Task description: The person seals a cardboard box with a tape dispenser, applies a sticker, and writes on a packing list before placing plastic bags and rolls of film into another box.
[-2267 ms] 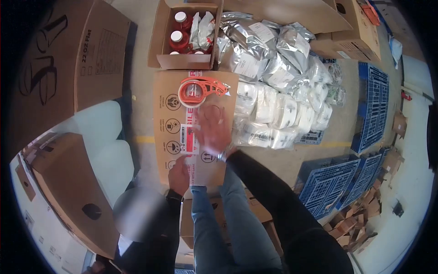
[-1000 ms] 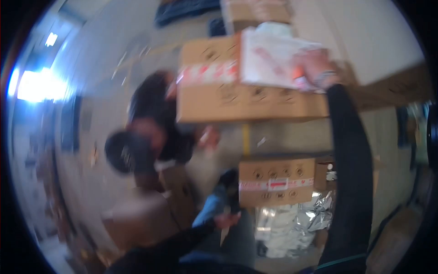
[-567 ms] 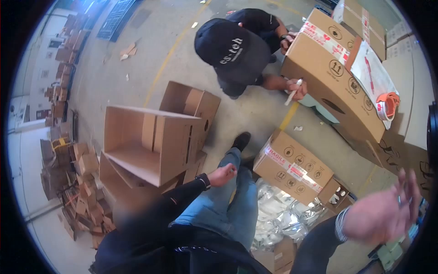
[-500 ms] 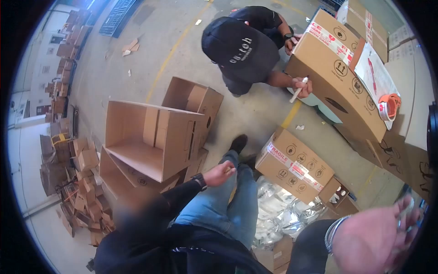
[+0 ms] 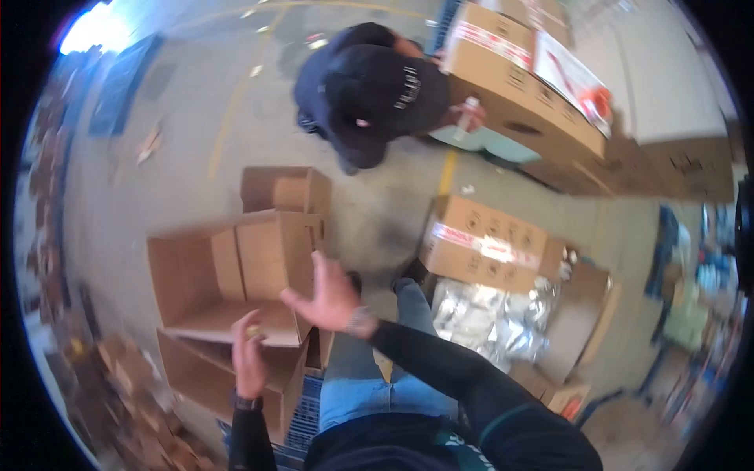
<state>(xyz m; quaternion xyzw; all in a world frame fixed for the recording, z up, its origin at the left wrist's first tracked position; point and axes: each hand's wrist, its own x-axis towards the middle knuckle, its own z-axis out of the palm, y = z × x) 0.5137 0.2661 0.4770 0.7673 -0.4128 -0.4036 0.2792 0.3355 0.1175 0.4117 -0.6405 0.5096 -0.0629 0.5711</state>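
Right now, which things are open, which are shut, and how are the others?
Big brown cardboard box by the hands: open.
Smaller brown cardboard box behind it: open.
Brown cardboard box with red-and-white tape: taped shut.
Shiny silver bags: heaped together.
Orange tape dispenser: lying on white paper.
Right hand: open, fingers spread.
Left hand: too blurred to tell if it holds anything.

Grey concrete floor (image 5: 188, 180) with yellow lines, bright light (image 5: 98, 30) beyond.
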